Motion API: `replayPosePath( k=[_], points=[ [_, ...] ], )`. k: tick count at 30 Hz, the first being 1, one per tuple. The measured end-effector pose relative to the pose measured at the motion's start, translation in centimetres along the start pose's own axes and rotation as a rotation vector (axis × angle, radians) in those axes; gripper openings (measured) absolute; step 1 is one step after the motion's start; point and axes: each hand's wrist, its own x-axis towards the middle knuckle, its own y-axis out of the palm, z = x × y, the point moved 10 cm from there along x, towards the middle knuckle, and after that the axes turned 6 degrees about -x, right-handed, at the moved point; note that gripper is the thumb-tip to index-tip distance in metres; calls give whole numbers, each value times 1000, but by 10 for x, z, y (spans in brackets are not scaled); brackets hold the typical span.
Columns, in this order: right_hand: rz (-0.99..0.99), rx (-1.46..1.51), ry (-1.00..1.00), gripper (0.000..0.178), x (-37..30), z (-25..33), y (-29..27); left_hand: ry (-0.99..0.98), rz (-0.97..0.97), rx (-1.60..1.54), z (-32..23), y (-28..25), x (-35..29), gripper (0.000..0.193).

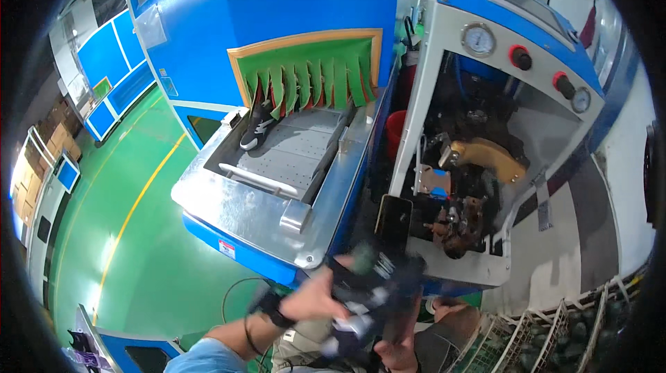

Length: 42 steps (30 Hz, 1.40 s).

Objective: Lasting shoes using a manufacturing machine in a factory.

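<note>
1. Dark fabric and white trim fill your grip: both hands close on a shoe, low in the view, just in front of the press. It is blurred, so you cannot tell which way the toe points.
2. Your left hand wraps its near side, fingers curled over the top; a dark band sits on that wrist.
3. Your right hand holds it from beneath, fingers closed against the underside as far as shows.
4. Judging by its look, the shoe is light, soft in the upper and stiffer at the sole. Take it by the sole edges or heel, where it will not fold; the cloth should not slip.
5. Just beyond your hands stands the open press, with a tan shoe-shaped form above dark clamps, a round gauge and two red knobs.
6. To your left, a steel conveyor runs out from under green strip curtains; a second shoe, dark with a white sole, lies on it at the curtain.
7. Green floor with yellow lines spreads to the left; wire racks sit at lower right.
</note>
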Motion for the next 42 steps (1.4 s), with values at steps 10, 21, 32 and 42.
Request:
replayPosePath(
  k=[10,21,32,42],
  points=[
    [-459,-77,272,122,-45,29,-88,-319,-73,461,94,109,-10,74],
    [-622,886,199,86,5,36,-139,93,-42,103,9,119,7,39],
    [-117,-734,286,83,214,141,-159,-134,141,547,91,88,8,38],
    [155,-1327,507,83,294,108,-157,-278,361,563,128,83,16,43]
  ],
)
